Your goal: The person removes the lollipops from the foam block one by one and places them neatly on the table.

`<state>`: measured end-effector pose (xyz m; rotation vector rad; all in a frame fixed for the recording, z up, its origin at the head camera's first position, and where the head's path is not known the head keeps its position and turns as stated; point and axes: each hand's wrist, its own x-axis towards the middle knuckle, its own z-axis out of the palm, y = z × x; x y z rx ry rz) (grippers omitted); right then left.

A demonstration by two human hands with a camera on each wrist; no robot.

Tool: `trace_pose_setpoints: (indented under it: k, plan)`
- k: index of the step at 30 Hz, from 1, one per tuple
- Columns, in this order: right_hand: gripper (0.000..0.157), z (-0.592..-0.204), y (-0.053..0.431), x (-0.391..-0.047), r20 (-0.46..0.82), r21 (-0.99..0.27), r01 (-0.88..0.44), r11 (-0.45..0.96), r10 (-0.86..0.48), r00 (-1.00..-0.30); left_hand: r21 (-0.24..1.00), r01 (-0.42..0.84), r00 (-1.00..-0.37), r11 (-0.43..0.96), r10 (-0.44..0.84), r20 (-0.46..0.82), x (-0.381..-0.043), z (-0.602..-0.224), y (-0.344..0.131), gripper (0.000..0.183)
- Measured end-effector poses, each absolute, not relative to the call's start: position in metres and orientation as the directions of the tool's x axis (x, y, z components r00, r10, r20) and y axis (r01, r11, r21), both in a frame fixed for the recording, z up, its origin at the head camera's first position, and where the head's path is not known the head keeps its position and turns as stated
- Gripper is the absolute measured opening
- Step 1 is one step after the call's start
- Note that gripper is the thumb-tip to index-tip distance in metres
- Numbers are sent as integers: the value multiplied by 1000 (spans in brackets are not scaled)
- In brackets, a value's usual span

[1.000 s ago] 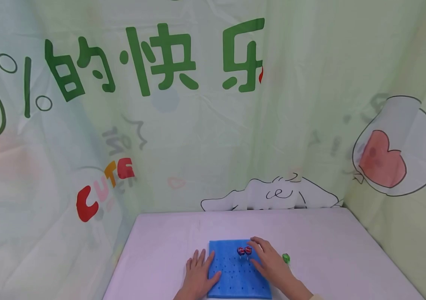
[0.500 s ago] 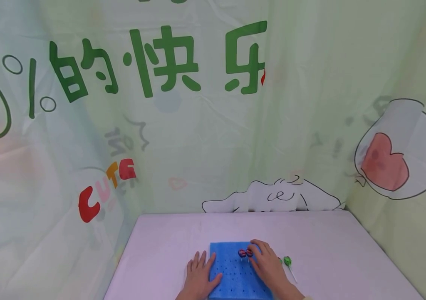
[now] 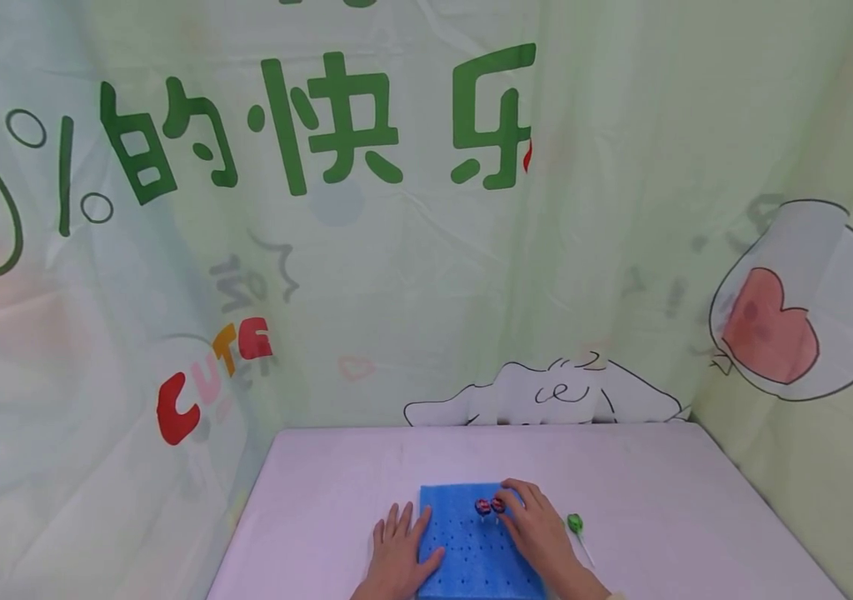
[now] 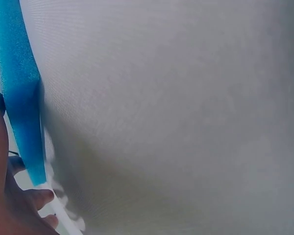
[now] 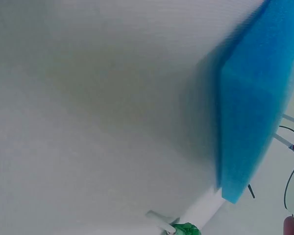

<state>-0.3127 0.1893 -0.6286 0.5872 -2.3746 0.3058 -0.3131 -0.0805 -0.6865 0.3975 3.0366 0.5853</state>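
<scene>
One second ago the right hand (image 3: 541,535) stood slightly away from the right-hand red lollipop (image 3: 498,505); now its thumb and a finger have closed in and pinch that lollipop's head. Its neighbour, the left-hand red lollipop (image 3: 482,506), stands upright just beside it, both on sticks set toward the far side of the blue foam board (image 3: 451,500). The left hand (image 3: 396,552) stays at the board's left edge, fingers spread, thumb over the top. More of the green lollipop (image 3: 575,523) shows than a second ago, its stick included; it lies just right of the right hand.

Large green characters on the cloth backdrop (image 3: 426,283) read 的快乐, after a percent sign; coloured letters spell "CUTE". Any print on the wrappers is too small to read.

The pale table (image 3: 651,500) stretches widely beyond the board to both sides, its back edge meeting the backdrop.
</scene>
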Motion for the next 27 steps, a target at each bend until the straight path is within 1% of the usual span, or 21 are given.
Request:
trace_pose_setpoints:
  k: [5,10,13,16,18,20,23,25,27]
  plan:
    - [44,-617,188,-309,654,-100,-475,874,-302,-693,363,236,-969,901,247,17,-312,-688,-80,87]
    - [44,-601,188,-309,625,-164,-444,881,-255,-737,357,239,-969,903,248,23,-310,-686,-80,86]
    - [41,-587,189,-307,574,-199,-416,887,-238,-784,366,239,-968,900,249,21,-307,-683,-79,85]
    - [36,-569,196,-308,451,-264,-364,893,-219,-865,367,241,-968,899,250,22,-305,-680,-79,85]
    - [33,-557,205,-311,317,-312,-304,900,-203,-926,368,242,-968,898,252,21,-305,-679,-79,85]
    - [29,-547,219,-317,176,-356,-250,900,-198,-964,365,244,-967,898,255,17,-306,-680,-79,85]
    - [23,-531,244,-324,-10,-401,-206,892,-230,-973,359,246,-966,900,260,9,-308,-682,-79,85]
    - [19,-524,263,-328,-102,-412,-175,894,-236,-966,357,248,-965,900,261,12,-310,-684,-80,85]
    - [18,-521,281,-330,-177,-392,-136,910,-220,-959,360,248,-965,899,260,16,-311,-685,-80,86]
